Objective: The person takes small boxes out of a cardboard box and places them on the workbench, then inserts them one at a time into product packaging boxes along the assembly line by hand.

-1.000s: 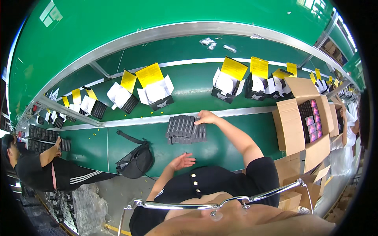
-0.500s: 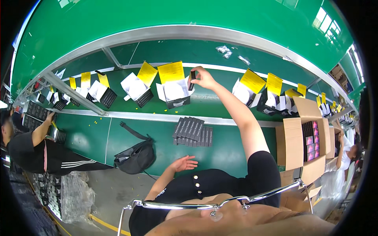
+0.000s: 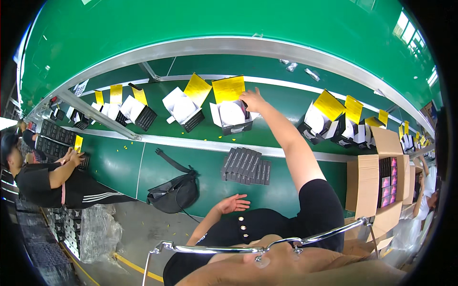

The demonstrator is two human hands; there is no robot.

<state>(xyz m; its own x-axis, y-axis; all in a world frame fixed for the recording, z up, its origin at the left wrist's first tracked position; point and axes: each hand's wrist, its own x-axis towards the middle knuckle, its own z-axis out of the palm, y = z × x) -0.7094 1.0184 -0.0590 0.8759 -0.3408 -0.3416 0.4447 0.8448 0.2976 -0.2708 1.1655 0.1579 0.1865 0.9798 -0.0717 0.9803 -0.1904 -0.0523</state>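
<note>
My right hand (image 3: pixel 254 101) reaches to the far side and grips a small slim black box (image 3: pixel 246 111), partly hidden by the fingers. That slim box is at the right inner side of an open carton (image 3: pixel 238 128), black outside and white inside, with a raised yellow lid flap (image 3: pixel 228 89). Near my body, my left hand (image 3: pixel 234 203) hangs with its fingers stretched, holding nothing. Between my hands, several slim black boxes (image 3: pixel 244 164) lie overlapping on the green bench (image 3: pixel 286 190).
More open cartons (image 3: pixel 183 110) line the belt on both sides. A black bag (image 3: pixel 174 193) lies left on the bench. At right stands a brown cardboard box (image 3: pixel 359 186) of packed goods. A metal rail (image 3: pixel 238 43) spans overhead. A co-worker (image 3: pixel 38 178) works at left, another at far right.
My right hand has lowered the slim black box from beside the carton into its right side. The view has shifted, so the scene sits further right. The left co-worker's hands have come together.
</note>
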